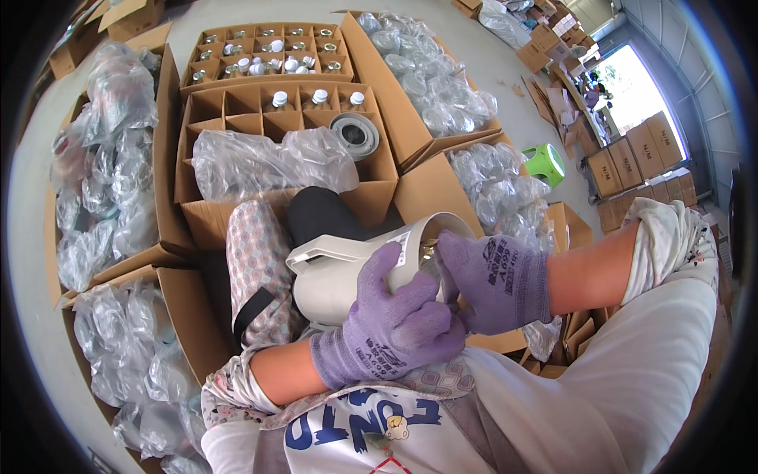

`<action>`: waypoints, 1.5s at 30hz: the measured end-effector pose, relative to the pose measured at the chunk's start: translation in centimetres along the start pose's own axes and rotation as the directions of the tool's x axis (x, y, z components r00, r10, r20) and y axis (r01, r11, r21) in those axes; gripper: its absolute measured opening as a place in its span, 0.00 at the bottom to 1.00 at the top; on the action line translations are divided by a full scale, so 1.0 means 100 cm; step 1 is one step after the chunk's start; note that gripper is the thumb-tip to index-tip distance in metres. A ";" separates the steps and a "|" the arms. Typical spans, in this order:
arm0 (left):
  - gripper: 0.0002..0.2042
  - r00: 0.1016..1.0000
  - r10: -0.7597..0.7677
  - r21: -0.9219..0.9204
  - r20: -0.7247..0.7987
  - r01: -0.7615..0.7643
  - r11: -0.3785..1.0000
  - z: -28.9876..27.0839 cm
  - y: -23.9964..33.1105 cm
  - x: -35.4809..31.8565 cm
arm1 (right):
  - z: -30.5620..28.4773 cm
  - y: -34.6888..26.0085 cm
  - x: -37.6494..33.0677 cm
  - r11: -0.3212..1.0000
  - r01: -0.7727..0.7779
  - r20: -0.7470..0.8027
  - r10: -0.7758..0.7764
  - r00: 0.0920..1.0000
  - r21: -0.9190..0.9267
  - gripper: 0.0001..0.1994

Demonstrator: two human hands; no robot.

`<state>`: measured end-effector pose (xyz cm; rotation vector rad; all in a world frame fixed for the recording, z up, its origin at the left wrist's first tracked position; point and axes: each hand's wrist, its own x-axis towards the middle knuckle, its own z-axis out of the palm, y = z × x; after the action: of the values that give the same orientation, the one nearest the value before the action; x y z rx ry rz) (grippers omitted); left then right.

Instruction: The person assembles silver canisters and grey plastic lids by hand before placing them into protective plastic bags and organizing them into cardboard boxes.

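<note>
A cream jug body with a loop handle lies tilted across my lap, its round open end toward the right. Inside that opening a small shiny gold-coloured part shows. My left hand, in a purple knit glove, presses against the jug near its rim, thumb up along the wall and fingers curled. At the same rim, my right hand, gloved alike, has its fingers bent into the opening. The fingertips of both hands nearly meet there, and what lies between the right fingers is hidden.
Ahead stands a divided carton with white-capped bottles, a grey round part and a clear plastic bag. Behind it, another divided carton holds several bottles. Cartons of bagged items flank me; a green-and-white object stands right.
</note>
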<state>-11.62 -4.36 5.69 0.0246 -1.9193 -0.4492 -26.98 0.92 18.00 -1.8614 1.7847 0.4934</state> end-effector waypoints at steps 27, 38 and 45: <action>0.19 0.448 -0.894 -0.415 0.000 0.814 0.407 -0.059 -0.286 -0.059 | 0.134 0.280 0.356 0.992 -0.117 -0.774 0.105 0.625 0.040 0.25; 0.32 0.440 -0.890 -0.612 0.118 0.738 0.284 -0.068 -0.338 0.013 | -0.036 0.170 0.333 0.082 0.744 -0.742 -0.059 0.668 0.663 0.06; 0.28 0.569 -0.745 -0.794 0.347 0.602 0.090 -0.081 -0.306 -0.002 | -0.056 0.111 0.324 -0.190 0.749 -0.761 -0.324 0.562 0.634 0.16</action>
<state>-10.12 -35.15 -1.73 0.3067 -1.1665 -2.0241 -36.20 -28.58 2.31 -1.3578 0.6170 -1.2537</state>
